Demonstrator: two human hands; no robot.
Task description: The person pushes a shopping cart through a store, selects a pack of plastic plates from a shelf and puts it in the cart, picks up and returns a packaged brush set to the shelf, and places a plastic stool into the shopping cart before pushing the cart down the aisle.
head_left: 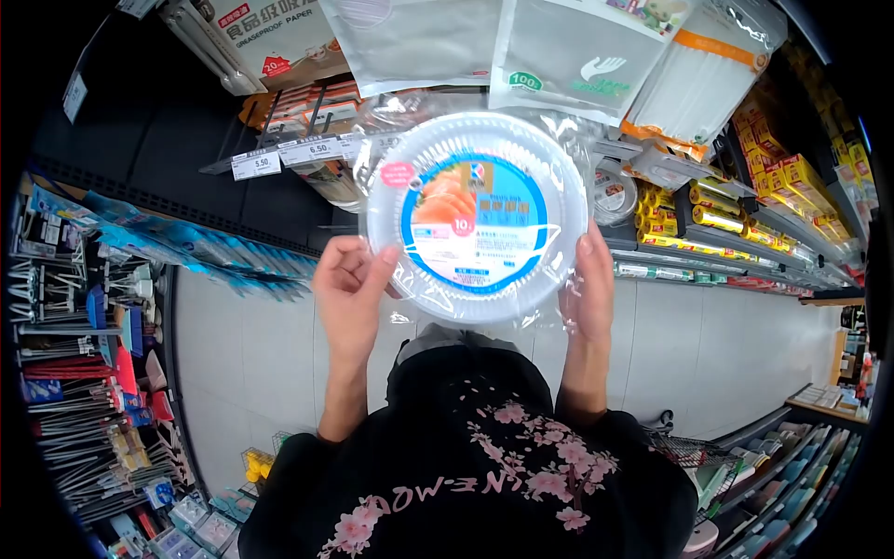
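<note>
A pack of white round plates (570, 214) in clear plastic wrap, with a round blue and white label showing orange food slices, is held up in front of the shelf. My left hand (352, 284) grips its lower left edge, thumb on the front and fingers curled. At the right edge, my right hand (593, 284) holds the pack with the thumb along the rim and the other fingers largely behind it. The pack hides part of the shelf behind.
Bags of gloves (568, 70) and greaseproof paper (270, 42) hang above. Price tags (307, 152) line the shelf edge. Yellow boxes (792, 191) fill shelves at right. Tools (79, 373) hang at far left. A wire basket (689, 450) stands lower right.
</note>
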